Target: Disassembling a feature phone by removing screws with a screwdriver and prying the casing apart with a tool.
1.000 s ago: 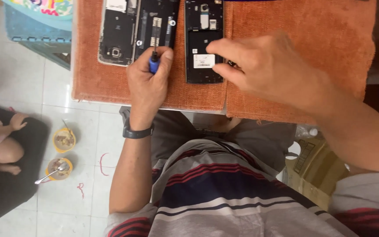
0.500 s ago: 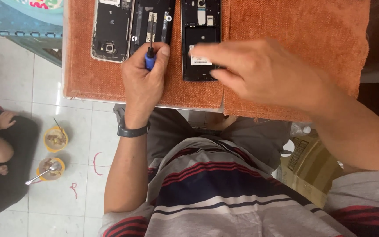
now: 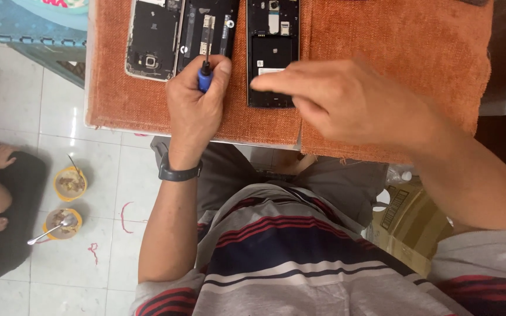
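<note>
- The left hand (image 3: 196, 111), a dark band at its wrist, is curled shut around a blue-handled screwdriver (image 3: 205, 79), thumb and forefinger pinching the handle near its top.
- The dark shaft runs on past those fingertips, its tip resting on the middle opened phone (image 3: 206, 29).
- Left of those fingers lies a third opened phone (image 3: 152, 38), dark inside a pale frame.
- The right hand (image 3: 346, 102) hovers flat, holding nothing, its fingers close together and extended leftward.
- Its fingertips (image 3: 262, 83) lie over the lower part of the right-hand opened phone (image 3: 273, 41); touching or just above, I cannot tell.
- All three phones rest on an orange cloth (image 3: 393, 41) beyond both hands.
- Down on the tiled floor, well left of the left hand, stand two small bowls (image 3: 68, 184).
</note>
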